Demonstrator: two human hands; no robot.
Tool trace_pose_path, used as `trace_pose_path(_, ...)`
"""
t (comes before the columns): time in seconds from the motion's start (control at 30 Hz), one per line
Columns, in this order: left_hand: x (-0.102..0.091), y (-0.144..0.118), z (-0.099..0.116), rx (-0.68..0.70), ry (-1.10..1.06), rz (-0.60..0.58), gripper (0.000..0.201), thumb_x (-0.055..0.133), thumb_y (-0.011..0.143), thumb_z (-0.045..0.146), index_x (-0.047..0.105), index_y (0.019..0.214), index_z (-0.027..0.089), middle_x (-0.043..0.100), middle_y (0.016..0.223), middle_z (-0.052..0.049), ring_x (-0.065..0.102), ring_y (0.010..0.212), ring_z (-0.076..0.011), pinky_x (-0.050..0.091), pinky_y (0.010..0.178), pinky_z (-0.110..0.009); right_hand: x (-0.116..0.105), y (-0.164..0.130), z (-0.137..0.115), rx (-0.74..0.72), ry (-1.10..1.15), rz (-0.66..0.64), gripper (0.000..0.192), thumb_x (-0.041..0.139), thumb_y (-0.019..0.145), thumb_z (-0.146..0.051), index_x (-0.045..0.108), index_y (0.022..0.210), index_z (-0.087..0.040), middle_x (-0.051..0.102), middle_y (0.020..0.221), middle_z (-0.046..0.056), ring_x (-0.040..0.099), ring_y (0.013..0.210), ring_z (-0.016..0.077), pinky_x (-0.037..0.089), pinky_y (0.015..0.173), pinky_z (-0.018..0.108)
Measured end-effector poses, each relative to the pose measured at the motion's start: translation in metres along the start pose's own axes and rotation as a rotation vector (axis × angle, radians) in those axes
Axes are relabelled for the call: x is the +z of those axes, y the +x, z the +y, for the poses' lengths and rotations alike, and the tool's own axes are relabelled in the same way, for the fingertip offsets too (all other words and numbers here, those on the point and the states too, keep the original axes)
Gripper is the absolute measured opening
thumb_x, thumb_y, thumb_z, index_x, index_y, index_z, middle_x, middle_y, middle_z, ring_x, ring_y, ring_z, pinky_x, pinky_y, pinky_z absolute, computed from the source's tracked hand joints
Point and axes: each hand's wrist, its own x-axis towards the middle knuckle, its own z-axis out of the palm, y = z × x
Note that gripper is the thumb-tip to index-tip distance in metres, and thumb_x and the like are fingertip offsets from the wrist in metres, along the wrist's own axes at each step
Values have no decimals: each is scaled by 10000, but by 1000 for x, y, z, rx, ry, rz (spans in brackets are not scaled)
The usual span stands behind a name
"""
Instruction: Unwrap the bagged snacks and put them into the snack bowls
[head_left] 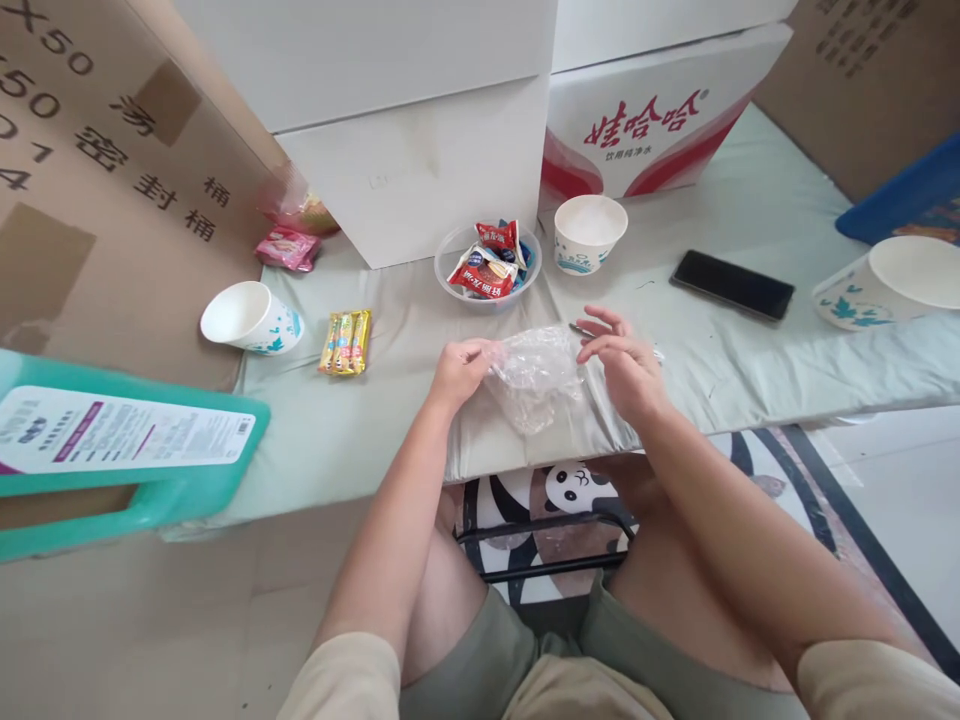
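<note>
My left hand point(459, 375) is closed, its thumb and forefinger pinching the edge of a crumpled clear plastic bag point(536, 375) at the table's front. To the right of the bag, my right hand point(624, 365) has its fingers apart, with the fingertips close to the bag's edge. The dark tip of a thin pen-like stick point(580, 331) shows among those fingers; whether they touch it I cannot tell. Just beyond the bag stands a clear plastic bowl point(446, 270) with several red and blue wrapped snacks point(486, 272) in it.
Paper cups stand at left point(274, 325), centre point(589, 240) and right point(862, 290); the left one is tipped. Yellow snack sticks point(346, 343), pink packets point(287, 248) and a black phone point(731, 284) lie on the cloth. White boxes point(427, 160) line the back. A green jug point(172, 500) stands left.
</note>
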Motion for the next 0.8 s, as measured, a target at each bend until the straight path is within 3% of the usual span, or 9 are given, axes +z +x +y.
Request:
trace_pose_path(0.13,-2,-1,3,117,165,-34,199,640,707,181,784,843,194,773,1027,-66,702,939,-194,534,800,-300,3,15,13,45,57,132,262,600,872,-427,550,1081,-276,529,1467,94,565,1339,265,431,1147,509)
trace_pose_path(0.27,-2,-8,4,143,217,-100,269,536,724,94,747,857,194,755,1030,-68,692,929,-182,523,779,-305,5,30,8,49,-7,-74,705,732,769,-424,397,1375,-293,566,1467,122,516,1402,265,402,1170,492)
trace_pose_path(0.33,0,-13,4,135,147,-105,198,574,756,134,709,885,201,748,1001,-63,688,932,-184,531,817,-320,6,32,1,43,-118,-228,657,747,744,-397,488,1332,-259,662,1336,115,596,1292,287,431,1129,500)
trace_pose_path(0.4,2,-17,3,97,-85,-62,246,656,793,263,642,1037,237,742,1024,-49,690,976,-185,542,881,-340,8,29,-6,49,-229,-349,380,697,773,-359,628,1122,-228,738,1116,84,678,1088,277,489,1030,475)
trace_pose_path(0.47,4,-19,4,5,-367,-73,509,746,772,431,534,1212,288,736,1111,-52,698,1045,-198,552,923,-368,10,24,-11,74,-255,-371,176,646,804,-338,662,933,-219,744,955,56,693,926,242,524,923,427)
trace_pose_path(0.53,8,-21,5,-140,-509,-199,689,839,690,489,510,1259,283,742,1132,-81,721,1034,-223,564,899,-371,14,19,-13,122,-172,-304,182,661,799,-351,655,927,-222,735,899,37,684,842,213,534,843,386)
trace_pose_path(0.6,11,-20,5,-273,-475,-285,656,905,622,427,598,1164,221,764,1008,-89,741,898,-214,568,806,-328,17,17,-12,180,-17,-179,314,708,772,-379,633,1039,-234,722,853,14,675,798,197,532,800,362)
trace_pose_path(0.67,14,-18,5,-316,-408,-210,495,909,609,370,661,991,176,759,863,-59,717,762,-170,546,707,-273,18,16,-10,246,152,-87,452,748,744,-413,600,1137,-245,714,818,-4,676,788,193,529,789,352)
trace_pose_path(0.8,16,-16,5,-242,-447,-20,367,868,635,369,636,842,174,730,785,-6,683,697,-129,532,639,-232,16,17,-7,346,177,-268,345,797,703,-441,668,939,-225,733,840,27,678,789,195,519,771,339)
